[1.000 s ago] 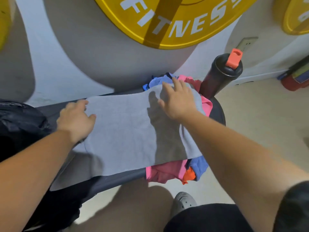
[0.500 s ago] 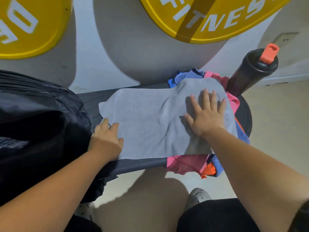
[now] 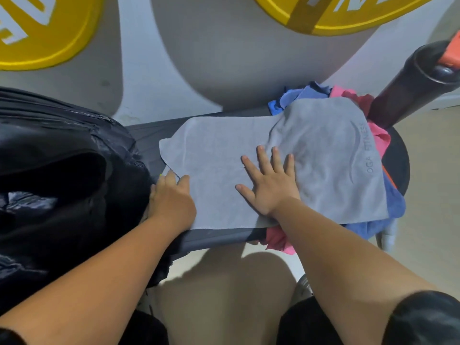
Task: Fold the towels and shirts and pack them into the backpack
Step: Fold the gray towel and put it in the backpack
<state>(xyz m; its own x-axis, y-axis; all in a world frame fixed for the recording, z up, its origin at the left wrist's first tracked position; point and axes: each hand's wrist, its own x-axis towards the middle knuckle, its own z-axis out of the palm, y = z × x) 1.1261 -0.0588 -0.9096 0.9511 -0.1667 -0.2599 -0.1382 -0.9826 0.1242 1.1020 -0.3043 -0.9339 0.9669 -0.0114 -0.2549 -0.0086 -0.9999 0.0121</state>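
Both forearms are seen bare down to the left hand [image 3: 171, 202] and the right hand [image 3: 270, 186], with no rings or watch. A black short sleeve [image 3: 423, 317] is worn behind the right hand, and black shorts [image 3: 306, 324] are seen below it.

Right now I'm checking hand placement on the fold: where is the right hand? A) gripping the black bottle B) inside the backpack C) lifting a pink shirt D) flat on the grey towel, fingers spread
D: the right hand lies palm-down on the grey towel, fingers spread.
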